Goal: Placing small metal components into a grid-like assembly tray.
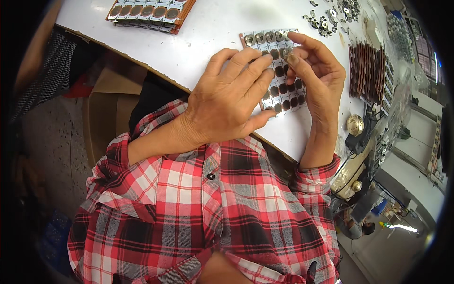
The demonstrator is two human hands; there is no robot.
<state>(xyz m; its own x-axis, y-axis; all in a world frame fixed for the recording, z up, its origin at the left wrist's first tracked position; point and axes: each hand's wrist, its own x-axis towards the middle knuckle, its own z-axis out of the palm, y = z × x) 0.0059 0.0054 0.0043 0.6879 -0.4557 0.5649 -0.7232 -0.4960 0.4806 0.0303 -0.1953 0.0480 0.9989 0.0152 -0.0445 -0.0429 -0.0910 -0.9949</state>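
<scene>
On the white table lies a panel of small circuit boards (pixel 280 81), with rows of dark round pads. Shiny metal clips (pixel 270 37) sit along its far row. My left hand (pixel 231 97) rests over the panel's left side, palm down, its fingers loosely spread and hiding part of the rows. Above the panel's right side, the thumb and fingertips of my right hand (pixel 319 71) pinch a small shiny metal clip (pixel 285 53). Fingers partly cover this piece, so its exact shape is hard to make out.
A stack of similar panels (pixel 146 13) lies at the far left. Loose metal clips (pixel 324 23) are scattered at the far right. More panels (pixel 369 73) stand packed on edge at right, near a round metallic object (pixel 354 124). Another person's checkered garment (pixel 45 68) shows at left.
</scene>
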